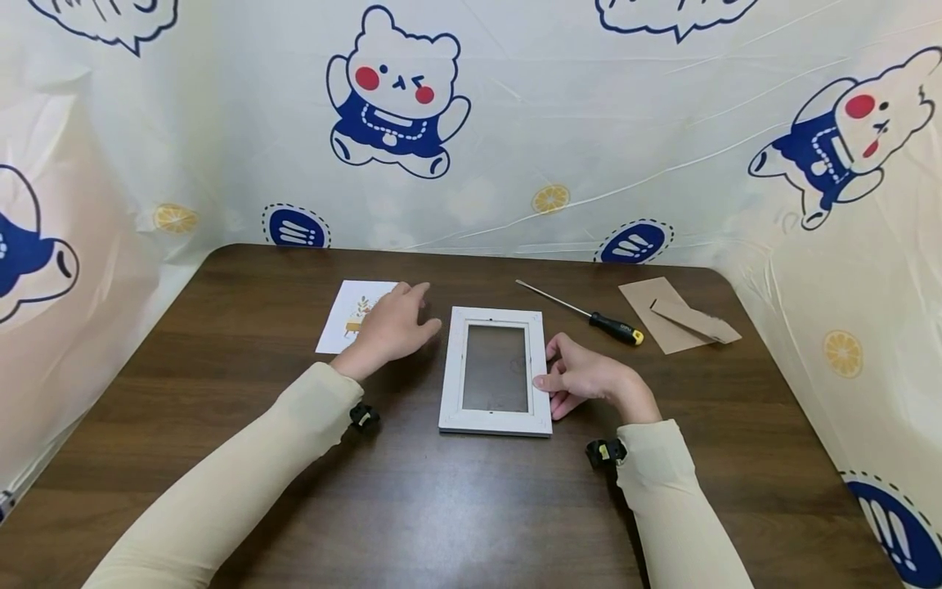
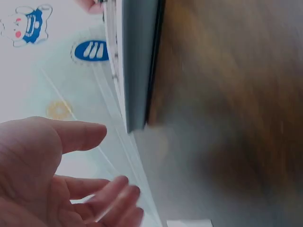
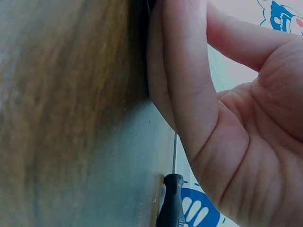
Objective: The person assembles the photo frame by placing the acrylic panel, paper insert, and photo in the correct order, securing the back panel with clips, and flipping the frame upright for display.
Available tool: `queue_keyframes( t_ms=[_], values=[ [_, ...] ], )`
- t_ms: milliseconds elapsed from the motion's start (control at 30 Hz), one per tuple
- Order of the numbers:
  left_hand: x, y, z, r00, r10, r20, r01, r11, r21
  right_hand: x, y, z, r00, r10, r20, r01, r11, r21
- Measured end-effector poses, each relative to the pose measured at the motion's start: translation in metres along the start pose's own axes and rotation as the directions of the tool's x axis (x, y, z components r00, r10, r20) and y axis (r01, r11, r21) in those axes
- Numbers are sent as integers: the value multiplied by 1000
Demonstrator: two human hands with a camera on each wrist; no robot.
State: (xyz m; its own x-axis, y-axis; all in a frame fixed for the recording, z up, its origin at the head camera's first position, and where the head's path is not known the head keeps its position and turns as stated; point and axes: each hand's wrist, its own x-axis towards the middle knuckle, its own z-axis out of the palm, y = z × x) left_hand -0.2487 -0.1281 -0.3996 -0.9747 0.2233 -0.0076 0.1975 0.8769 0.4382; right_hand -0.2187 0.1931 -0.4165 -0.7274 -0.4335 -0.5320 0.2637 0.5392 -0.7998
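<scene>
A white picture frame [image 1: 454, 368] lies in the middle of the brown table, with a see-through pane in its opening. My right hand [image 1: 592, 378] holds its right side, thumb on the front border and the other fingers bent at the edge. In the right wrist view those fingers [image 3: 187, 80] hide most of the grip. To the left of the frame, my left hand [image 1: 390, 327] holds nothing, its fingers loosely spread and its thumb apart from the frame's edge. Partly covered by it in the head view is a white card [image 1: 353, 303] printed with a plant.
A screwdriver [image 1: 611, 325] with a black and yellow handle lies behind my right hand. At the back right are a brown cardboard sheet [image 1: 655, 296] and a folded cardboard strip [image 1: 695, 321] on top of it. A patterned curtain [image 1: 500, 123] hangs behind the table [image 1: 441, 515].
</scene>
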Motion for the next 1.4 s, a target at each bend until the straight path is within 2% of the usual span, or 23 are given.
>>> queue_keyframes(
  t_ms=[233, 500, 600, 833, 1067, 1400],
  values=[
    [2, -22, -11, 996, -89, -25, 92, 989, 119, 1, 1, 1, 1000, 1, -5, -1, 1000, 1],
    [-2, -36, -14, 983, -185, -3, 182, 964, 194, 2, 2, 1, 1000, -8, -3, 8, 1000, 1],
    [-3, -40, -12, 978, -207, -2, 202, 956, 211, 2, 3, 1, 1000, -11, -5, 11, 1000, 16],
    [-2, -46, -9, 968, -246, 48, 227, 942, 248, 2, 3, 2, 1000, -19, -11, 19, 999, 25],
    [-3, -46, -11, 961, -260, 94, 238, 950, 204, 2, 3, 2, 1000, -17, -10, 17, 1000, 20],
    [-2, -49, -12, 973, -203, 106, 185, 969, 162, 1, 1, 2, 1000, -12, -12, 12, 1000, 12]
  ],
)
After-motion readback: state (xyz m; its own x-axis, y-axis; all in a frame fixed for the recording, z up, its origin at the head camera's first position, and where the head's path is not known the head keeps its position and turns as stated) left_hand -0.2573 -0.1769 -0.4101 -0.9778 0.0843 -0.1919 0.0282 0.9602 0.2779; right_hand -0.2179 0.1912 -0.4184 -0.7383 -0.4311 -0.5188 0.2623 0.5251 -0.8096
